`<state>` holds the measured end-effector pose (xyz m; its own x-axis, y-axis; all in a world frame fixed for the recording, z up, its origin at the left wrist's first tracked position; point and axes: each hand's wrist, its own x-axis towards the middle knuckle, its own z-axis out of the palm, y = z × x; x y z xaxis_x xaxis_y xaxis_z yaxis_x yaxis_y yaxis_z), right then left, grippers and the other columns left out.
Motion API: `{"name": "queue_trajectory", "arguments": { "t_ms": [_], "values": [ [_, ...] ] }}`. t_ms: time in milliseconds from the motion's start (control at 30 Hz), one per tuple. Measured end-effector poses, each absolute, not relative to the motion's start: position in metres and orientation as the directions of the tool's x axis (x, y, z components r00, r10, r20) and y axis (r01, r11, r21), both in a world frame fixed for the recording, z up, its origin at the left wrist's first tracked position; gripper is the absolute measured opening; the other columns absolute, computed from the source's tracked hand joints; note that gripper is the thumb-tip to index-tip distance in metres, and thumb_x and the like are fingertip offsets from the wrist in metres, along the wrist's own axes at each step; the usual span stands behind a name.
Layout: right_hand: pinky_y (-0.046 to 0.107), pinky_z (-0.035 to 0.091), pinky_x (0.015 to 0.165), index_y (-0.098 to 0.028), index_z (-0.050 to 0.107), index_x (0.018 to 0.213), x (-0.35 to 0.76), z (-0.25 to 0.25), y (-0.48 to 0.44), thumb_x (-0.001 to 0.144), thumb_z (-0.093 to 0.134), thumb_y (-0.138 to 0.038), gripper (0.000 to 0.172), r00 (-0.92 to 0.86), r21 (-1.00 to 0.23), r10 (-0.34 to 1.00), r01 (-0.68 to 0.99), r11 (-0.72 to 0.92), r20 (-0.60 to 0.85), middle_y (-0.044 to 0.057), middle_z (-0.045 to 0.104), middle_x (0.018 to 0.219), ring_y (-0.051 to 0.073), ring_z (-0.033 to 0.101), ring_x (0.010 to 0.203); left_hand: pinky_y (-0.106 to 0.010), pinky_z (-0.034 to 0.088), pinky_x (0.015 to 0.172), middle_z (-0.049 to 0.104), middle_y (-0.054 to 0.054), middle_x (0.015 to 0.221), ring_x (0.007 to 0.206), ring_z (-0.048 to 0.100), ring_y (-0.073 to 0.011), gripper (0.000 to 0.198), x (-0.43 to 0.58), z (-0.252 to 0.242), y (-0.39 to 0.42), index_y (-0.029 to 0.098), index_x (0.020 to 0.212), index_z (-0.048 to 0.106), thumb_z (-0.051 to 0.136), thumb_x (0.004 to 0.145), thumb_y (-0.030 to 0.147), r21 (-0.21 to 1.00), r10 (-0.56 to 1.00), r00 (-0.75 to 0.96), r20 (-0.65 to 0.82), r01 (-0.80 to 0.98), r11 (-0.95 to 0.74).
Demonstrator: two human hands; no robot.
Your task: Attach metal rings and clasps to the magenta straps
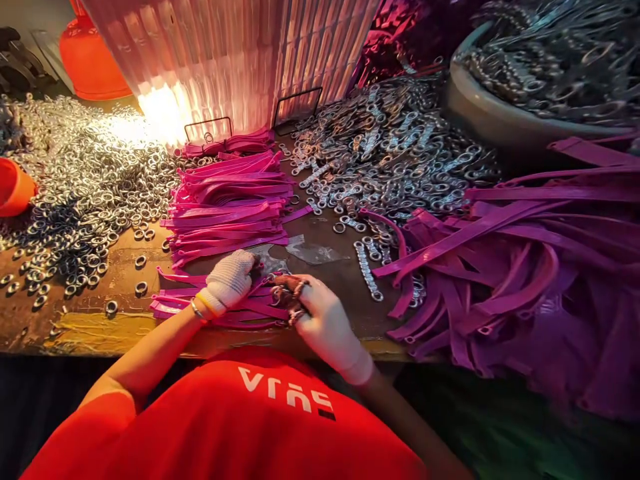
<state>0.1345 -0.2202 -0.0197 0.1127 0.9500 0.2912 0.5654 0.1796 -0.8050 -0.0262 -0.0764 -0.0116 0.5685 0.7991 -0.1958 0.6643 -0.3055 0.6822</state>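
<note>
My left hand point(229, 281), in a white knit glove, is closed over a small batch of pink straps point(175, 301) near the table's front edge; its fingertips pinch something too small to name. Just right of it, my right hand point(317, 310), in a white glove with dark, worn fingertips, is curled beside the right ends of those straps. What its fingers hold is hidden. Small metal pieces show between the two hands. Beyond them, a neat stack of pink straps point(227, 207) runs away from me. Clear plastic scraps point(315, 251) lie behind my right hand.
Metal rings point(135, 180) are heaped at left beside an orange cup point(15, 188). Metal links point(380, 147) are piled at back right, below a large basin point(500, 113). Loose purple straps point(480, 267) cover the right. A corrugated panel point(225, 60) and red lamp point(93, 57) stand behind.
</note>
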Motion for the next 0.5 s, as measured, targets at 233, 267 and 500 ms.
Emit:
{"name": "queue_trajectory", "arguments": {
  "t_ms": [233, 267, 500],
  "values": [
    [0.036, 0.050, 0.085, -0.022, 0.065, 0.116, 0.126, -0.020, -0.193, 0.077, 0.046, -0.003, 0.048, 0.082, -0.703, 0.955, 0.696, 0.150, 0.284, 0.008, 0.069, 0.101, 0.024, 0.061, 0.094, -0.025, 0.048, 0.069, 0.068, -0.004, 0.084, 0.072, 0.060, -0.0147, 0.019, -0.031, -0.003, -0.077, 0.016, 0.093, 0.070, 0.058, 0.085, 0.029, 0.846, 0.717, 0.658, -0.230, 0.499, -0.186],
    [0.035, 0.049, 0.084, -0.021, 0.065, 0.114, 0.126, -0.020, -0.191, 0.076, 0.046, -0.002, 0.046, 0.079, -0.683, 0.956, 0.717, 0.142, 0.282, 0.008, 0.069, 0.101, 0.024, 0.061, 0.094, -0.022, 0.045, 0.058, 0.066, -0.003, 0.079, 0.061, 0.055, -0.0112, 0.021, -0.035, 0.002, -0.079, 0.016, 0.092, 0.069, 0.060, 0.085, 0.033, 0.905, 0.696, 0.662, -0.278, 0.424, -0.042],
    [0.035, 0.035, 0.063, -0.015, 0.066, 0.080, 0.118, 0.000, -0.184, 0.073, 0.053, -0.005, 0.018, -0.043, -0.296, 0.990, 0.952, 0.082, 0.134, 0.013, 0.064, 0.082, 0.024, 0.055, 0.072, -0.019, 0.018, 0.036, 0.039, 0.006, 0.048, 0.037, 0.026, -0.0052, 0.039, -0.040, 0.014, -0.096, 0.017, 0.069, 0.050, 0.059, 0.087, 0.051, 0.882, 0.583, 0.664, -0.469, 0.309, 0.357]
  ]
}}
